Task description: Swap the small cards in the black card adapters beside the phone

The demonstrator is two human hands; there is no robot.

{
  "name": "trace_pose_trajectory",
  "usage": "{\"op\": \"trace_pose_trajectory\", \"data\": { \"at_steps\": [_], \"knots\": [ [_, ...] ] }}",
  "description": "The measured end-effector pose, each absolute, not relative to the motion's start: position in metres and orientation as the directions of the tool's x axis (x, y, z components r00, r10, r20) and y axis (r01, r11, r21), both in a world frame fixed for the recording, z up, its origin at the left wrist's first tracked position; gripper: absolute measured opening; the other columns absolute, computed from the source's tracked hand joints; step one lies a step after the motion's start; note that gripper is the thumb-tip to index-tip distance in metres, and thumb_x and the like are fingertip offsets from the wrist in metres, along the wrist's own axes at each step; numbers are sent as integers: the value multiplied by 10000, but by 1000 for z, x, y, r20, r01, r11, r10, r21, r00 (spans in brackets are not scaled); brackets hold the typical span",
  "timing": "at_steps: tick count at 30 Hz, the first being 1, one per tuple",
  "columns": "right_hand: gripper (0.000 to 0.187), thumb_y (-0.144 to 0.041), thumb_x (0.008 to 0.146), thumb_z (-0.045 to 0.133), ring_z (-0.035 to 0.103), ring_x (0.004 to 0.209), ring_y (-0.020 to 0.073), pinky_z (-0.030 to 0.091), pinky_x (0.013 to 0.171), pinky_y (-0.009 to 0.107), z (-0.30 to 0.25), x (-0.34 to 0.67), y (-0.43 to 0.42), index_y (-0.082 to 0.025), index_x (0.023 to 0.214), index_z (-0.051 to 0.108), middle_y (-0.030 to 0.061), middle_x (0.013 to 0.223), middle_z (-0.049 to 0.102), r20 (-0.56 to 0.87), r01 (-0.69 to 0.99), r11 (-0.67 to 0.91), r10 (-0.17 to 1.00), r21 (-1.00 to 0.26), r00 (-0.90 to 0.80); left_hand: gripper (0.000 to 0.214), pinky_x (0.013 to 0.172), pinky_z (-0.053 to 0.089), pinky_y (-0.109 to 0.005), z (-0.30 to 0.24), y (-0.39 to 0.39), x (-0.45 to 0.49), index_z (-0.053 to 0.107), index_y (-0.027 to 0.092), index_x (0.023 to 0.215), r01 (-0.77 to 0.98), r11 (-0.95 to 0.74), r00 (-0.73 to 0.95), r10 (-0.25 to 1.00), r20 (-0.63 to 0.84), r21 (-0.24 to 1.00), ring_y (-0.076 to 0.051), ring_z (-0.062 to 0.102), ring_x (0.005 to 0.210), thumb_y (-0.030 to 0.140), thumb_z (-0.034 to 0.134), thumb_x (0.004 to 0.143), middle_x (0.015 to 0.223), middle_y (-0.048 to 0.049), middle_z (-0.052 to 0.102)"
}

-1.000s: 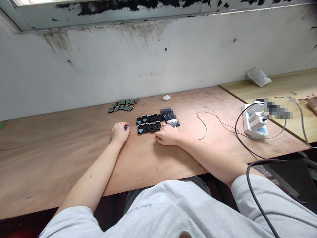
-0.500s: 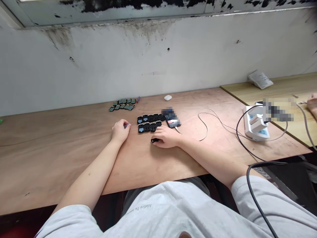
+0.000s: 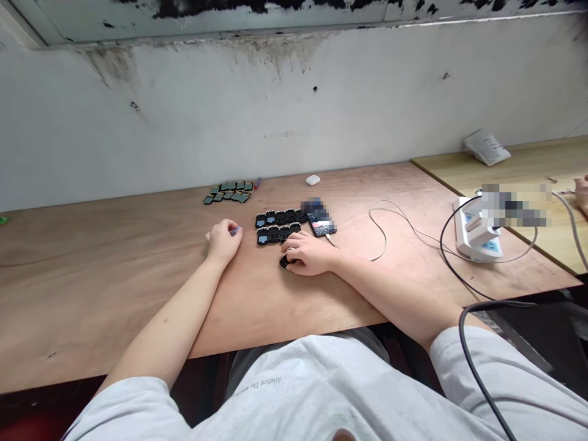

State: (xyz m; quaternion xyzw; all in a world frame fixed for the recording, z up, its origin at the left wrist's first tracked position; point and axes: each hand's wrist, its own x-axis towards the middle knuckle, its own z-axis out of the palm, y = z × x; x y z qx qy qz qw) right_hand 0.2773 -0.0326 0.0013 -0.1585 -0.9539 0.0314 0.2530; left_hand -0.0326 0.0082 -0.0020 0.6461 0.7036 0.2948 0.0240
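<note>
My left hand (image 3: 223, 241) rests on the table, its fingers closed on a small bluish-purple piece (image 3: 236, 231) whose kind I cannot make out. My right hand (image 3: 309, 252) grips a small black plastic casing (image 3: 285, 262) between thumb and fingers, low on the tabletop. Just beyond it lie two rows of similar black casings, a back row (image 3: 280, 217) and a front row (image 3: 274, 234); some have a light-blue rectangle inside. The right fingers hide the near end of the front row. Farther back sit several green square boards (image 3: 228, 196), laid in two lines.
A phone (image 3: 321, 222) on a white cable lies right of the casings. Behind are a white earbud case (image 3: 313, 180) and a thin purple-red stick (image 3: 258, 183). A power strip (image 3: 478, 242) with black and white cables stands right. Another person's hand (image 3: 582, 190) shows at the right edge.
The black casing in my right hand has tilted slightly, and the fingers have shifted on it. My left hand's fingers have moved a little around the bluish-purple piece. The view has shifted slightly.
</note>
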Motion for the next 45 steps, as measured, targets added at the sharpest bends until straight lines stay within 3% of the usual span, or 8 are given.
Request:
{"op": "trace_pose_trajectory", "data": {
  "at_steps": [4,9,14,18,26,34,40,45],
  "knots": [
    [157,-294,914,694,586,1113,253,404,938,412,5,276,-36,-189,798,697,95,1179,736,444,249,958,288,-145,-848,95,1030,400,-462,-1,7,-31,607,237,900,894,-9,-174,915,363,449,-284,646,1050,321,617,858,994,-63,728],
    [133,-308,909,703,583,1081,254,403,926,407,7,275,-36,-202,963,762,91,1138,739,422,265,955,297,-135,-857,112,1036,398,-457,1,4,-29,598,225,943,897,-62,-157,881,447,437,-279,644,1058,329,563,920,1036,-79,724],
    [228,-223,903,687,614,1012,235,452,895,384,5,276,-35,-219,1106,791,98,1158,718,388,292,945,328,-149,-862,141,1023,414,-457,4,-5,-20,630,214,932,902,-238,18,856,517,362,-294,622,1096,326,548,955,1059,-95,719],
    [260,-212,936,663,635,978,224,496,898,372,-1,275,-33,-203,1169,778,114,1157,707,394,295,940,340,-170,-854,190,957,485,-414,5,-17,-3,659,216,971,819,-374,140,866,479,436,-252,648,972,362,538,978,996,-78,717],
    [134,-205,895,693,638,957,242,526,898,380,-3,274,-30,-144,1011,720,121,1035,717,414,327,915,399,-237,-818,190,803,549,-342,5,-44,28,710,219,984,547,-649,552,754,355,528,-211,658,912,343,566,990,960,-66,716],
    [141,-190,871,692,640,932,238,513,862,364,-2,274,-29,-163,1009,683,106,1011,712,403,339,905,419,-256,-814,159,914,530,-420,5,-42,33,679,221,909,553,-653,570,750,336,518,-246,620,1009,316,569,972,995,-76,699],
    [164,-210,878,701,639,924,242,511,850,365,-1,275,-29,-160,1033,686,107,1013,712,408,344,906,418,-245,-812,157,773,556,-359,6,-44,31,685,214,861,536,-561,482,817,317,631,-217,650,900,338,615,928,939,-71,696],
    [141,-210,881,692,636,916,238,510,839,359,-2,275,-29,-166,1015,689,100,983,708,403,349,903,425,-250,-811,170,740,550,-340,6,-46,34,727,225,833,530,-604,531,784,322,595,-211,647,892,339,630,913,906,-62,707]
  ]
}}
